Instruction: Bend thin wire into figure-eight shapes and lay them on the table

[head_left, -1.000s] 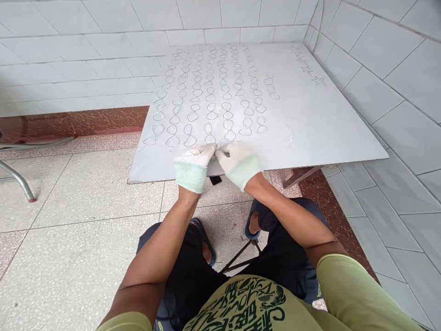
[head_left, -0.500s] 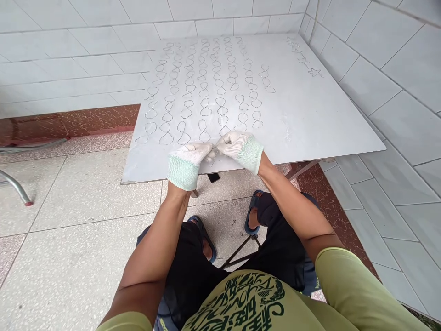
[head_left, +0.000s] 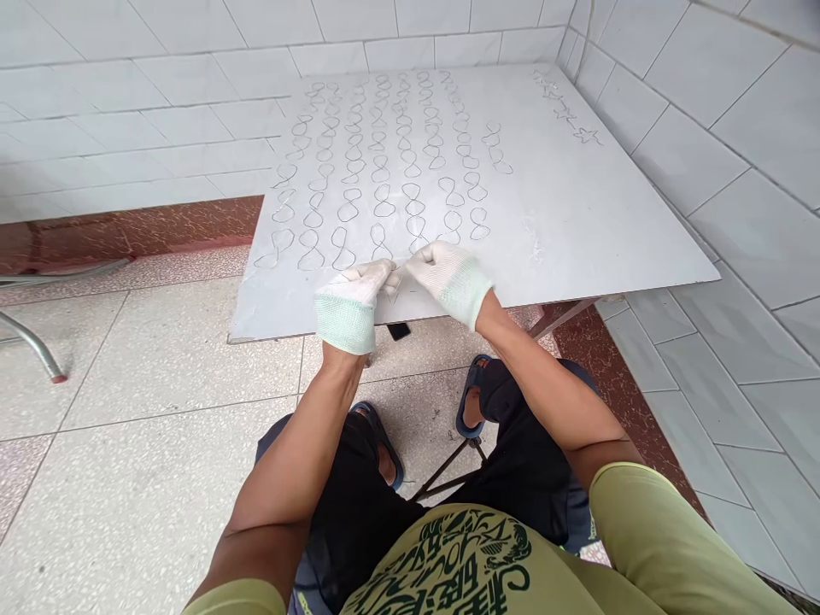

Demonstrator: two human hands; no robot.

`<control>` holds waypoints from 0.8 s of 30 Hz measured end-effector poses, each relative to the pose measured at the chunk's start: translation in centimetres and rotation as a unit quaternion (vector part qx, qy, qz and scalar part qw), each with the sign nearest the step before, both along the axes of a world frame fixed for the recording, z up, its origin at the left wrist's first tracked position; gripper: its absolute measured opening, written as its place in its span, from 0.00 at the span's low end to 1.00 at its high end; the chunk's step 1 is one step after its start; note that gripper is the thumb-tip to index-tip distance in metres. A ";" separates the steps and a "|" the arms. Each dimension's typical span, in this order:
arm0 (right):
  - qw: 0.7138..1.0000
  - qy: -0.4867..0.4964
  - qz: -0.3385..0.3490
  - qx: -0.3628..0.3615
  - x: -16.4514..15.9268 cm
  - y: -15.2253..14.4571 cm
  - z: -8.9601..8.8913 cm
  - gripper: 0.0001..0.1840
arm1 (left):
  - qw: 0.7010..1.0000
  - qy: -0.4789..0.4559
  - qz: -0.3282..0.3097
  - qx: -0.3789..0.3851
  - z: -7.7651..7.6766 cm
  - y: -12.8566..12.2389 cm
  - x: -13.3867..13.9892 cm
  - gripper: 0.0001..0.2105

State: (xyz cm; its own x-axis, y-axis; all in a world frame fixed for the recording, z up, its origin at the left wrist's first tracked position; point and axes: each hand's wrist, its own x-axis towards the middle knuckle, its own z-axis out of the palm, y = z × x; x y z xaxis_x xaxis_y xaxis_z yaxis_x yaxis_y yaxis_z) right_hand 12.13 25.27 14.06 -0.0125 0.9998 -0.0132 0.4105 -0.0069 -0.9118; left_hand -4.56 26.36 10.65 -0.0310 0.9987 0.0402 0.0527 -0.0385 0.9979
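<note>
My left hand point(head_left: 357, 292), in a white knit glove with a pale green cuff, pinches a thin wire point(head_left: 395, 290) near the front edge of the white board point(head_left: 576, 231). Gloved the same way, my right hand point(head_left: 444, 269) has its fingertips closed at the upper end of that wire, just right of the left fingers. The wire looks bent, but its full shape is hidden by the gloves. Just beyond both hands lie rows of thin wire figure-eights point(head_left: 415, 198) on the board.
Several star-shaped wire pieces point(head_left: 586, 136) lie along the board's far right side. A tiled wall point(head_left: 698, 111) borders the back and right. Under the front edge a dark phone-like object point(head_left: 398, 330) shows. A metal chair leg point(head_left: 38, 346) stands on the floor at left.
My fingertips have moved slightly apart, the right hand shifting a little to the right and tilting. More of the wire between them shows. The laid-out wire shapes stay in place.
</note>
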 end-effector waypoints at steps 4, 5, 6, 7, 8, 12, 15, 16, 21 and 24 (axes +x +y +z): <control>0.996 -0.085 -0.038 0.011 -0.6 -2.2 1.3 0.26 | 0.997 -0.062 0.041 0.024 -0.3 -0.2 -0.2 0.13; 0.994 -0.105 -0.018 -0.004 -1.0 -2.6 1.4 0.28 | 0.996 -0.067 0.051 0.026 -0.4 -0.3 -0.2 0.14; 0.992 -0.121 0.002 -0.018 -1.5 -2.8 1.4 0.29 | 0.996 -0.068 0.062 0.024 -0.4 -0.4 -0.2 0.14; 0.990 -0.135 0.020 -0.028 -2.0 -2.9 1.2 0.28 | 0.995 -0.065 0.072 0.018 -0.4 -0.5 -0.1 0.15; 0.989 -0.144 0.033 -0.031 -2.4 -2.9 1.0 0.27 | 0.995 -0.060 0.081 0.008 -0.5 -0.6 -0.1 0.16; 0.985 -0.159 0.054 -0.028 -3.6 -2.6 -0.6 0.23 | 0.995 -0.052 0.089 -0.015 -0.6 -0.6 0.0 0.17; 0.983 -0.175 0.046 -0.026 -3.7 -2.3 -1.3 0.21 | 0.995 -0.061 0.082 0.006 -0.7 -0.5 0.1 0.14; 0.982 -0.181 0.043 -0.028 -3.7 -2.3 -1.4 0.20 | 0.995 -0.064 0.078 0.005 -0.6 -0.5 0.1 0.14; 0.974 -0.219 0.045 -0.041 -3.3 -2.2 -1.2 0.19 | 0.999 -0.042 0.026 -0.020 -0.1 -0.1 -0.5 0.16; 0.970 -0.226 0.059 -0.063 -3.2 -2.2 -0.9 0.21 | 0.999 -0.006 -0.025 -0.030 0.2 0.3 -1.0 0.15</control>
State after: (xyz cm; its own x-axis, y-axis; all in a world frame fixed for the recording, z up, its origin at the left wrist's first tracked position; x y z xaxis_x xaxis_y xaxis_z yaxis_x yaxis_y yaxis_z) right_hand 8.92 23.03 13.18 -0.0923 0.9818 -0.1659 0.7724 -0.0346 -0.6341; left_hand -5.56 26.70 10.88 0.0186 0.9996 -0.0202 0.0397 0.0195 0.9990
